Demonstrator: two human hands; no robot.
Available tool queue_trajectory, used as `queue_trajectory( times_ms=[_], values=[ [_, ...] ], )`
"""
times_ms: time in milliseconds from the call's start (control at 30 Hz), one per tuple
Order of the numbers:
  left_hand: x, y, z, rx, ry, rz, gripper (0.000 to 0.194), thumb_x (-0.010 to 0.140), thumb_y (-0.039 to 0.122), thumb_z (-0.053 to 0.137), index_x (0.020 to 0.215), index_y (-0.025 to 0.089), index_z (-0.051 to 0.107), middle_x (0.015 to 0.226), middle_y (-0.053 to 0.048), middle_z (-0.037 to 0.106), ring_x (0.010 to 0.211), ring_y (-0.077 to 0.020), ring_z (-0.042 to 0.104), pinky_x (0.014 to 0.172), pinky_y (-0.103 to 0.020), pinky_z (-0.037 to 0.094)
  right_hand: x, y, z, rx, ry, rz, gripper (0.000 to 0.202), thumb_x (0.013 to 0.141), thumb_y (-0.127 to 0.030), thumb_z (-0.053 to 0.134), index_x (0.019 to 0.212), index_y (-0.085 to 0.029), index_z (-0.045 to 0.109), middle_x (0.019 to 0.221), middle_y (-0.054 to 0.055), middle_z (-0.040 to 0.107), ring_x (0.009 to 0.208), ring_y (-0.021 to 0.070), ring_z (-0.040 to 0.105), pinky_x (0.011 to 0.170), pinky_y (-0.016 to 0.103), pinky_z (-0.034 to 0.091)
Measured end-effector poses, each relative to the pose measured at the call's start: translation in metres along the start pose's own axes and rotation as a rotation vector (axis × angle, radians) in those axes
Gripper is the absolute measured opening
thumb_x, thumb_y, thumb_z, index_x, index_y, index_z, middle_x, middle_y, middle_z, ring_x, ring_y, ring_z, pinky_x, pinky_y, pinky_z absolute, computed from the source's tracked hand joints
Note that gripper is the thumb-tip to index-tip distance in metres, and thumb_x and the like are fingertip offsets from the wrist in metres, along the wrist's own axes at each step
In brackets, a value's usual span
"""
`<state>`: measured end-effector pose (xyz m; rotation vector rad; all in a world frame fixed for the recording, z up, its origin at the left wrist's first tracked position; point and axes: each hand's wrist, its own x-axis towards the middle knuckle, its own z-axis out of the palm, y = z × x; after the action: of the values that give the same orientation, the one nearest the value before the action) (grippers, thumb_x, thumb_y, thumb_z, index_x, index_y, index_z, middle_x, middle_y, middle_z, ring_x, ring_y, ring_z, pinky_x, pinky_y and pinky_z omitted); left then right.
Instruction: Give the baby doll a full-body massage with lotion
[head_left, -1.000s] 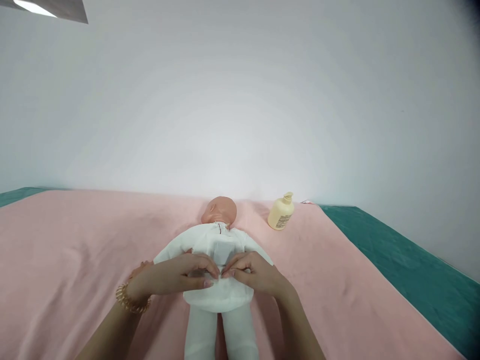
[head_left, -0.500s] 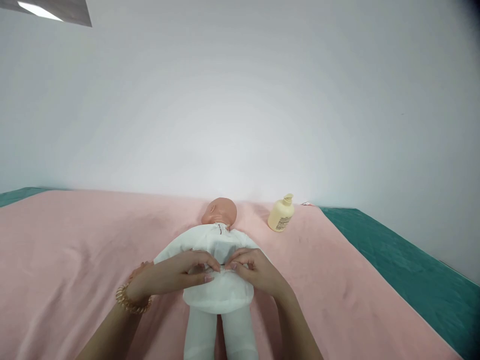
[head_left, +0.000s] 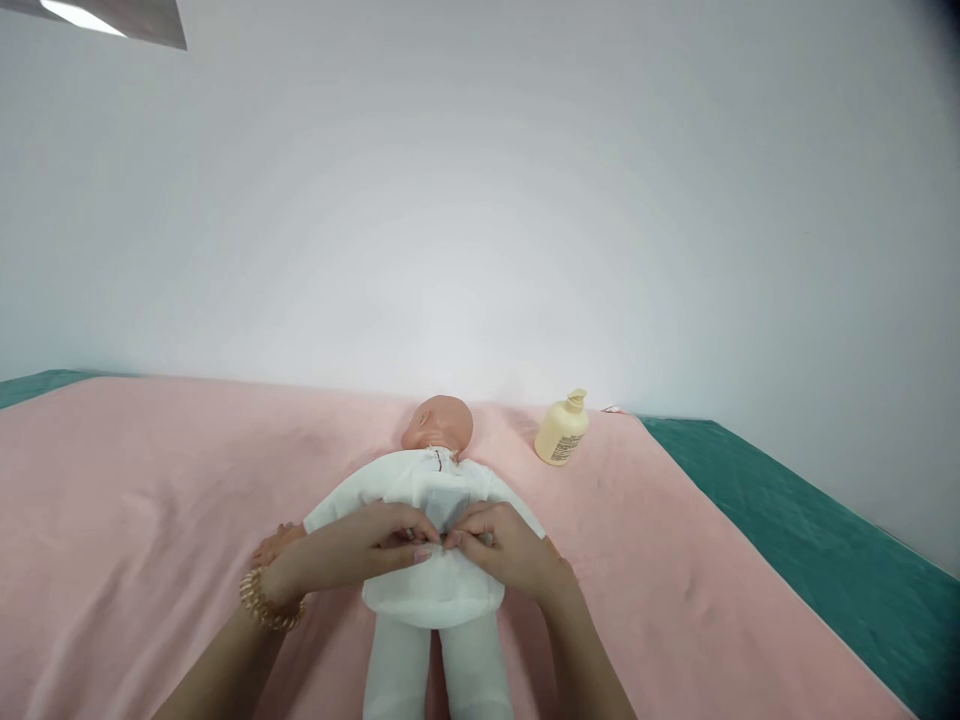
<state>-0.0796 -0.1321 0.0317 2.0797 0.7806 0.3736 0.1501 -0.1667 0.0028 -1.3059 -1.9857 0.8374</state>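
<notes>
A baby doll (head_left: 442, 425) lies stretched out with its head at the far end, dressed in a white top (head_left: 435, 590) and white leggings (head_left: 401, 660). A pale grey patch (head_left: 442, 503) shows in a gap in the middle of the top. Just below that patch, my left hand (head_left: 390, 535) pinches the fabric between thumb and fingers. My right hand (head_left: 495, 540) pinches it from the other side, its fingertips almost meeting the left ones. What exactly the fingertips hold there, an edge or a fastening, is too small to make out.
A cream pump bottle (head_left: 561, 432) stands upright right of the doll's head. Beneath everything spreads a pink sheet (head_left: 187, 480) over a green surface (head_left: 795, 530) that shows at the sides. A pale wall (head_left: 480, 200) rises behind.
My right hand has shifted slightly left and down, bringing the fingertips of both hands closer together. The grip on the top continues; the doll and bottle stay in place.
</notes>
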Motion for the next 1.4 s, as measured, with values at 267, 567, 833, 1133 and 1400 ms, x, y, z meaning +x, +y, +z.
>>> queue_trajectory(
  times_ms=[267,567,833,1133,1400],
  values=[
    [0.016,-0.011,0.009,-0.046,0.369,0.101,0.034,0.096,0.042,0.044,0.103,0.020,0.069,0.105,-0.005,0.071,0.102,-0.0218,0.062,0.089,-0.035,0.048,0.015,0.009,0.010,0.309,0.323,-0.078,0.029,0.093,-0.038,0.052,0.091,-0.022,0.077,0.097,0.004,0.074,0.098,0.0202,0.064,0.091,0.034,0.047],
    [0.033,-0.044,0.026,0.286,0.533,0.183,0.033,0.097,0.039,0.042,0.112,0.021,0.066,0.116,-0.008,0.069,0.117,-0.0263,0.057,0.104,-0.046,0.042,0.025,0.022,0.020,0.204,0.353,-0.070,0.033,0.096,-0.041,0.049,0.104,-0.024,0.075,0.106,0.005,0.073,0.106,0.0210,0.063,0.099,0.037,0.043],
    [0.033,-0.043,0.025,0.331,0.489,0.150,0.031,0.097,0.041,0.044,0.107,0.023,0.068,0.114,-0.005,0.070,0.117,-0.0270,0.057,0.104,-0.047,0.041,0.028,0.024,0.022,0.155,0.338,-0.038,0.029,0.095,-0.036,0.050,0.099,-0.022,0.076,0.101,0.005,0.074,0.101,0.0210,0.063,0.096,0.036,0.043],
    [0.036,-0.054,0.030,0.333,0.603,0.225,0.034,0.097,0.039,0.044,0.118,0.023,0.065,0.124,-0.007,0.067,0.121,-0.0254,0.056,0.105,-0.044,0.044,0.026,0.023,0.025,0.225,0.413,-0.074,0.028,0.095,-0.039,0.052,0.105,-0.023,0.073,0.115,0.007,0.068,0.114,0.0213,0.058,0.106,0.038,0.040],
    [0.040,-0.060,0.032,0.401,0.590,0.211,0.033,0.096,0.042,0.046,0.115,0.024,0.066,0.121,-0.007,0.068,0.120,-0.0263,0.058,0.104,-0.047,0.047,0.028,0.027,0.024,0.193,0.370,-0.030,0.032,0.096,-0.041,0.050,0.106,-0.022,0.073,0.111,0.008,0.070,0.109,0.0235,0.061,0.103,0.041,0.043]
  ],
)
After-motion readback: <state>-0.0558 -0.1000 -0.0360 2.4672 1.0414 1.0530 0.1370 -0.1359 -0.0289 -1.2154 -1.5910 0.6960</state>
